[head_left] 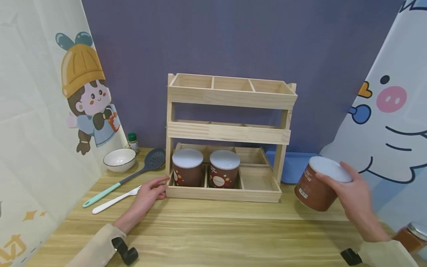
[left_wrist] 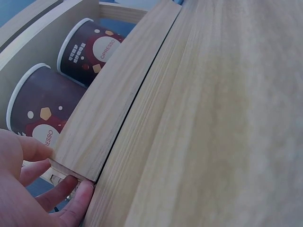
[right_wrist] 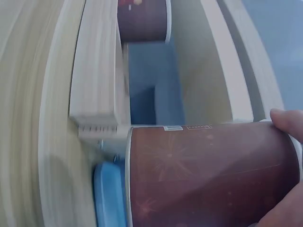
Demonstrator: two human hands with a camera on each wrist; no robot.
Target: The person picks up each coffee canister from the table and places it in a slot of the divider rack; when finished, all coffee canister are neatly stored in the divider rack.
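My right hand (head_left: 357, 196) grips a brown canister (head_left: 313, 189) with a white lid, thumb and fingers spread around its lid end. The canister is tilted, to the right of a three-tier wooden rack (head_left: 223, 194). In the right wrist view, its brown side (right_wrist: 213, 175) lies across the end of the bottom tier. My left hand (head_left: 150, 194) touches the lower left front corner of the rack with fingers extended, fingertips against the board end (left_wrist: 73, 170). Two similar canisters, a left one (head_left: 188, 174) and a middle one (head_left: 224, 176), stand in the bottom tier, beside a vacant right compartment.
Left of the rack are a white bowl (head_left: 119, 161), a slotted turner (head_left: 155, 159) with a mint handle, a white fork (head_left: 116, 200) and a green-capped spice jar (head_left: 132, 141). A blue tray (head_left: 295, 167) sits behind right, a silver-lidded jar (head_left: 411, 237) at the right edge.
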